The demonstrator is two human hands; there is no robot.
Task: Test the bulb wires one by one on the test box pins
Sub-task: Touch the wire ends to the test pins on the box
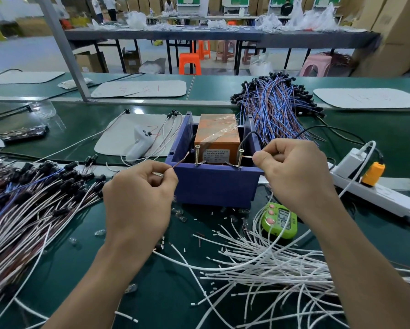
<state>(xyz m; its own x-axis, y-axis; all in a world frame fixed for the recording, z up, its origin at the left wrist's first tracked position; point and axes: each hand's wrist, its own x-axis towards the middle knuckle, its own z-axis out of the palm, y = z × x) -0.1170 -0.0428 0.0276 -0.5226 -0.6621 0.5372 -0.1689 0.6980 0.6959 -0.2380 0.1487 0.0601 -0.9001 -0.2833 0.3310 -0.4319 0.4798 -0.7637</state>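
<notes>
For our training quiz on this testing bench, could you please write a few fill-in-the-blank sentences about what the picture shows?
1. The right hand pinches a ____ wire end at the right pin.
2. The left hand holds a brown wire end near the ____ pin.
3. The block inside the blue box is ____.
4. The timer in front of the box is ____.
Missing words: white; left; orange; green.

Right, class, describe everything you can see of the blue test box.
The blue test box is an open-topped, plastic-looking tub on the green bench. Inside sits an orange block wrapped in clear tape. Two screws, left pin and right pin, stand upright on its front rim. The left hand pinches a brown wire against one, the right hand a white wire against the other.
</notes>
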